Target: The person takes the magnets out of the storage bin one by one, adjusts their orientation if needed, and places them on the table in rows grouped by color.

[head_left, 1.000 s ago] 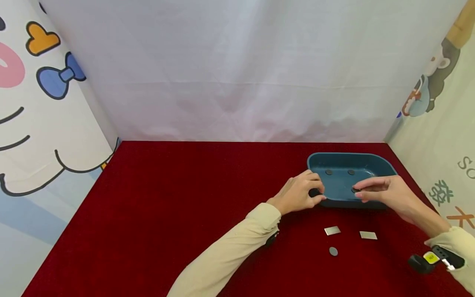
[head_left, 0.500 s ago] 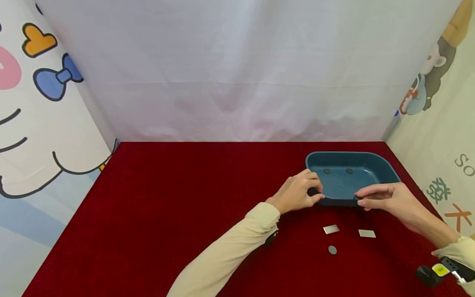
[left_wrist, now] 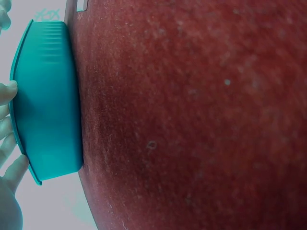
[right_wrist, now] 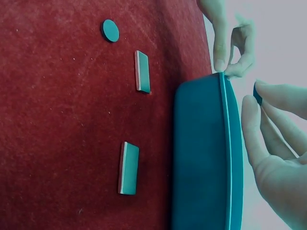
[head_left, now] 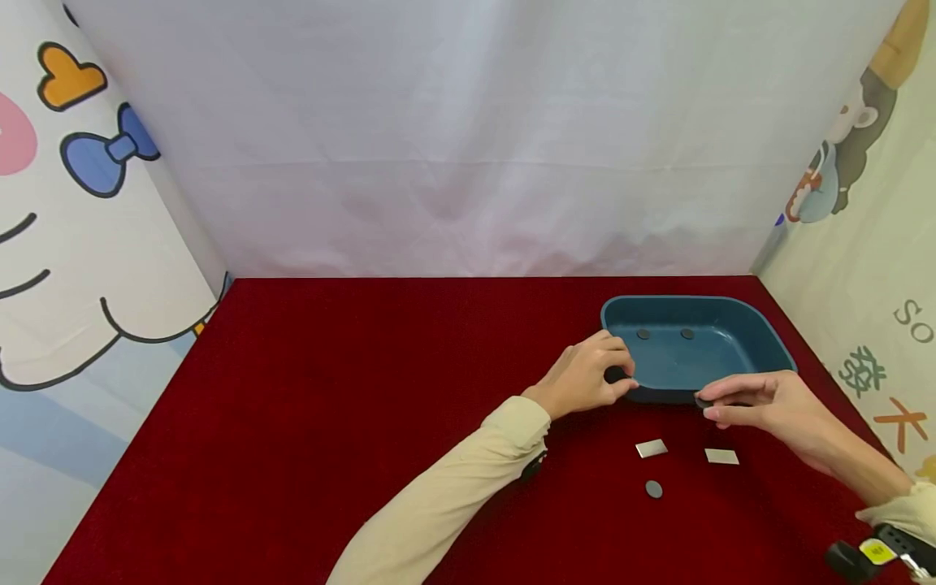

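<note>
A blue plastic basin point(head_left: 680, 366) stands on the red cloth at the right. My left hand point(head_left: 588, 374) grips its rim at the near left corner, and the thumb and fingers show along that rim in the left wrist view. Between the thumb and fingertips of my right hand point(head_left: 768, 402) is a small dark round disc point(right_wrist: 257, 94). That hand is at the basin's near rim in the head view, with the disc held up beside the rim in the right wrist view. Inside the basin lie two grey discs, one left point(head_left: 643, 334) and one right point(head_left: 687, 333).
In front of the basin lie two thin silvery rectangular plates, one left point(head_left: 651, 448) and one right point(head_left: 721, 457). A grey round disc point(head_left: 654, 489) rests nearer on the cloth point(head_left: 329, 422). Behind the table hangs a white curtain point(head_left: 468, 146).
My right hand has moved from over the basin's inside toward me, to the near rim, still pinching the disc. The left hand keeps its grip on the corner.
</note>
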Demonstrator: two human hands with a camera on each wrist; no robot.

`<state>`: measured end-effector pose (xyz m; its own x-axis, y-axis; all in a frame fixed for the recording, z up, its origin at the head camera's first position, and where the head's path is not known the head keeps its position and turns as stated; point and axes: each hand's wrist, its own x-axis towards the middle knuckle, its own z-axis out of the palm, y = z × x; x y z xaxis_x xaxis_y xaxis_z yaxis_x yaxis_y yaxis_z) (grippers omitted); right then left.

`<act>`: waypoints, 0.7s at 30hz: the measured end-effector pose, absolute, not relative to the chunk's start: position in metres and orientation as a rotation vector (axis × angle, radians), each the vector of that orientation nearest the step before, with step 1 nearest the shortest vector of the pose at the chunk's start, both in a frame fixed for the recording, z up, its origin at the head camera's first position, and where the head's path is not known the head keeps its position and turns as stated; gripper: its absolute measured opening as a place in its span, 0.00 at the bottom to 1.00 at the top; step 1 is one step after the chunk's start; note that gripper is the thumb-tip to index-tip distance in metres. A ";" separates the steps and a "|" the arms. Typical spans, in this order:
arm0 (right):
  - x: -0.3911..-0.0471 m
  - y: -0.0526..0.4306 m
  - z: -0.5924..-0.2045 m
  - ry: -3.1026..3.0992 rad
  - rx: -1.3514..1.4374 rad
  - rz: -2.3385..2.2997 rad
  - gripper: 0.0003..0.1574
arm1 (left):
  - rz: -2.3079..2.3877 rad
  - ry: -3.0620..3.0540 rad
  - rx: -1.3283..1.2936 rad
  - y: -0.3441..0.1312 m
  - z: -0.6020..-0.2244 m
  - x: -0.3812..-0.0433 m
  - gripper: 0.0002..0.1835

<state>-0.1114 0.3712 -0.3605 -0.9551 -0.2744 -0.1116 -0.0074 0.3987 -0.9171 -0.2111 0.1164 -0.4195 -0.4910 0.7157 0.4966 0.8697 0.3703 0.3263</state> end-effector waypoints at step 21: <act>-0.098 0.368 -0.367 2.319 -0.274 -1.645 0.13 | -0.823 -2.395 -1.398 0.117 -0.419 -0.211 0.06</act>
